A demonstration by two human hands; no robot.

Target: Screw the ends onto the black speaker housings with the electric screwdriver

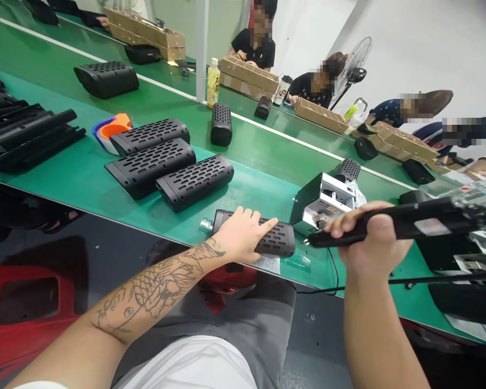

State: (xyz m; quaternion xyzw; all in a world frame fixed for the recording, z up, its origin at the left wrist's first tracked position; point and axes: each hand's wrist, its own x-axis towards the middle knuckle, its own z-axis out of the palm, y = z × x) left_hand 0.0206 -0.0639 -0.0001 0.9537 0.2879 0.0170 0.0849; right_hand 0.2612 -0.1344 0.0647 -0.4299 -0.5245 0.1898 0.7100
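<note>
My left hand (245,235) lies over a black slotted housing (281,239) at the table's near edge, fingers across its top and thumb at its near side. My right hand (372,237) is wrapped round a black electric screwdriver (409,220), held level above the table. The tip of the screwdriver points left, near a screw feeder (324,200), a metal box. Farther left lie three similar slotted housings (198,181), close together. Clear tape is stuck on the table around the held housing.
A roll of orange tape (114,128) sits behind the three housings. Black panels (28,129) are stacked far left. A yellow-labelled bottle (213,84) stands by a post. Across the conveyor, several people work at cardboard boxes (249,78). A red stool (28,313) is at lower left.
</note>
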